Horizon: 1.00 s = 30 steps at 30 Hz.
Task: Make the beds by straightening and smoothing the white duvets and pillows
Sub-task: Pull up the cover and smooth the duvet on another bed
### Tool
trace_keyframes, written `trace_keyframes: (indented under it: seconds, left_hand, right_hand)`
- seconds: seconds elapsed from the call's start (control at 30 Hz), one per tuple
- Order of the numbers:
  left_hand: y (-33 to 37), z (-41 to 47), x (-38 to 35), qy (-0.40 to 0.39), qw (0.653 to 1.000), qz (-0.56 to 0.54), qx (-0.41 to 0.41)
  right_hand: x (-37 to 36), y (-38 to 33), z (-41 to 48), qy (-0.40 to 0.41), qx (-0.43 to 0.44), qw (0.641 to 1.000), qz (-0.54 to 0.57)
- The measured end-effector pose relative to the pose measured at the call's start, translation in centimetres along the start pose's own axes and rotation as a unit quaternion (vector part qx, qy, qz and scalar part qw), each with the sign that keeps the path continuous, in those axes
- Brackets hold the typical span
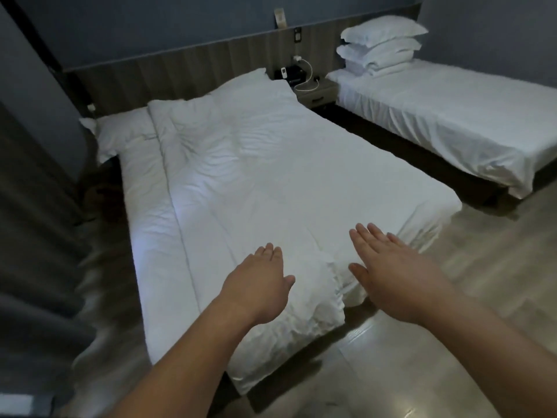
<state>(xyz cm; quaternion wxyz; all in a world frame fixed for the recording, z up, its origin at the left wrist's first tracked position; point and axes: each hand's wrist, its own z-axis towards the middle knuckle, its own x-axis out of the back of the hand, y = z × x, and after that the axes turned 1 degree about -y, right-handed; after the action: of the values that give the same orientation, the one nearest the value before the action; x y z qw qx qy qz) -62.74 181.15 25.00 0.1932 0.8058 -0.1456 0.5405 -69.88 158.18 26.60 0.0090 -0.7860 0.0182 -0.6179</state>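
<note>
Duvet lies wrinkled on the near bed, pulled to the right, a strip of sheet bare on the left. Left grip is flat, palm down, fingers straight, holding nothing, over the duvet's foot end; touching or hovering, I cannot tell. Right grip is just as flat and empty, near the right foot corner. Pillow sits at the head, left. Stacked pillows top the far bed. Nightstand stands between the beds with a white cable. Wall card: print too blurred to read.
</note>
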Motion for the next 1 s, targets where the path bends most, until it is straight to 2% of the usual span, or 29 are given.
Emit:
trace_keyframes:
  seconds: [0.23,0.43,0.57,0.83,1.0]
  left_hand:
    - [4.8,3.2,-0.7,0.000,0.996,-0.029,0.082]
    - [8.9,11.3,0.1,0.002,0.991,-0.058,0.117]
    - [12.3,16.5,1.7,0.005,0.991,-0.065,0.117]
    - [18.9,24.7,3.2,-0.020,0.991,-0.057,0.118]
    - [25.7,30.6,3.2,-0.021,0.991,-0.062,0.116]
  right_hand:
    - [0.1,6.7,4.3,0.015,0.098,0.995,-0.015]
    - [0.0,14.2,10.3,-0.001,0.124,0.992,-0.034]
    - [0.8,19.4,13.4,-0.013,0.134,0.990,-0.050]
    - [1.2,28.6,18.9,-0.021,0.140,0.990,-0.015]
    - [0.7,37.4,21.3,-0.015,0.144,0.989,0.004]
